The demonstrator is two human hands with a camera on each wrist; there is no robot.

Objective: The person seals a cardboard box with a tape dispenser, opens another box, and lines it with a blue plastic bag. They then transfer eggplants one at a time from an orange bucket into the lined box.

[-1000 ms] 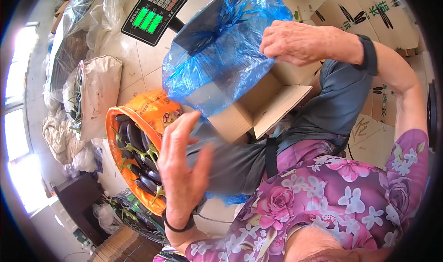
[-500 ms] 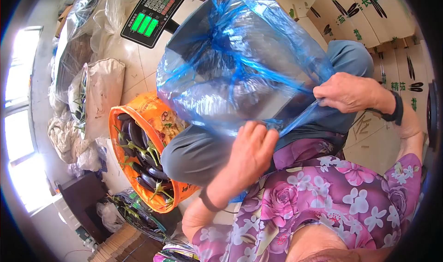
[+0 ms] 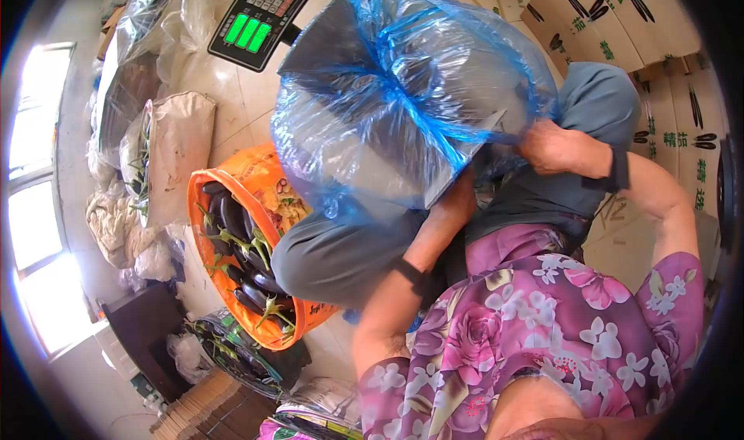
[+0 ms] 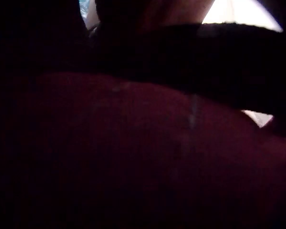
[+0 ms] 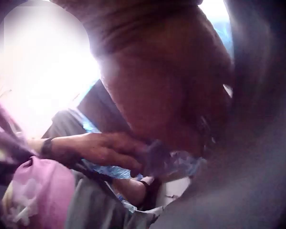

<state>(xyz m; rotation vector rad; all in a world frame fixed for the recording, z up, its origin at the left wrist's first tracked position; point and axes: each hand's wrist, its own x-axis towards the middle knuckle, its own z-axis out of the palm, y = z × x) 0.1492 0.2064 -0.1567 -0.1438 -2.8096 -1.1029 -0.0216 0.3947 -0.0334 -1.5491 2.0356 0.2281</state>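
Observation:
A thin blue plastic bag (image 3: 372, 122) is spread over a cardboard box on the person's lap. One box flap edge (image 3: 490, 122) shows through the film near the right hand. My right hand (image 3: 554, 147) grips the bag's edge with curled fingers, and bunched blue film (image 5: 181, 162) lies by its fingertips in the right wrist view. Tucked at the near edge of the bag is my left hand (image 3: 456, 201), its fingers hidden in the head view. The right wrist view has the left hand (image 5: 109, 150) reaching to the bunched film; whether it pinches the film I cannot tell.
An orange bag (image 3: 244, 178) of eggplants (image 3: 248, 266) stands at the left. Beyond it are a white sack (image 3: 182, 153) and a scale display (image 3: 260, 22) with green lights. Printed cartons (image 3: 620, 22) are stacked at the right; flattened cardboard (image 3: 205, 409) lies at lower left.
The blue bag has been drawn over the box toward the body and now covers most of it. The left hand moved from beside the orange bag to the bag's near edge and under it.

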